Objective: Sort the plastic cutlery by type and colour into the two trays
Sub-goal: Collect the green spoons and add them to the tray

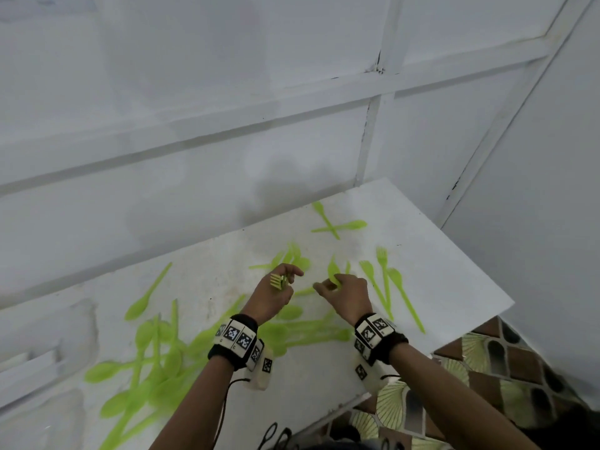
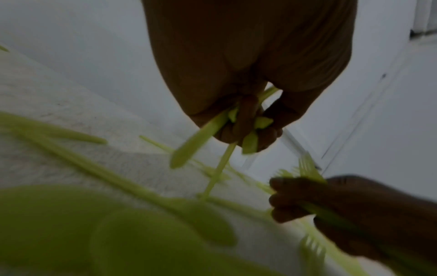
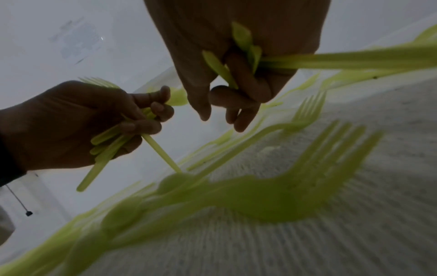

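Both hands hovered over the white desk (image 1: 422,241), each already loaded with green plastic cutlery. The left hand (image 1: 276,295) had its fingers (image 3: 141,127) curled round a bundle of forks (image 1: 278,280), tines poking up past the knuckles and handles fanning down and out of the palm. The right hand (image 1: 347,295) gripped its own bunch of cutlery (image 3: 246,46) against the palm, while its thumb and first fingers stayed loosely extended, pointing down and holding nothing between their tips.

The nearest loose pieces were three forks (image 1: 386,280) lying flat just right of the right hand, long axes running roughly away from the person, tines at the far end. The right hand was plainly the nearer one, and a reach sideways to the right looked the likely call. The heap of spoons (image 1: 156,362) lay behind the left wrist, toward the person. No tray showed in any view.
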